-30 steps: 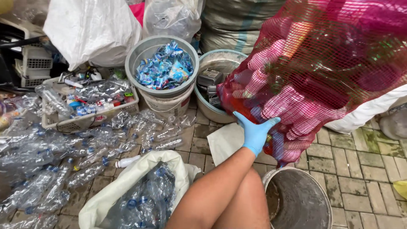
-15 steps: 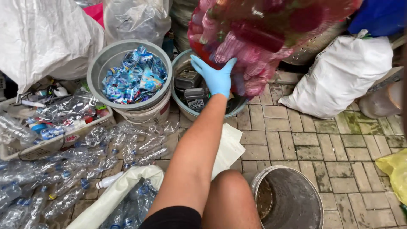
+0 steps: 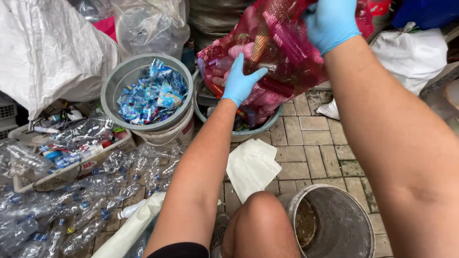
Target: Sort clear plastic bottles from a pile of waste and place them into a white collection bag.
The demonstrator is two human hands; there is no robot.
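Tipping red mesh sack (image 3: 279, 52) over grey tub (image 3: 239, 135): left hand (image 3: 240, 82) spread underneath, right hand (image 3: 330, 21) gripping top; next needs lifting higher.

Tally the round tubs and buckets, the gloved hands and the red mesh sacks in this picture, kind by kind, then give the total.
Round tubs and buckets: 3 – grey basin of blue wrappers, basin under the sack, metal bucket
Gloved hands: 2 – left hand, right hand
Red mesh sacks: 1 – red mesh sack
Total: 6
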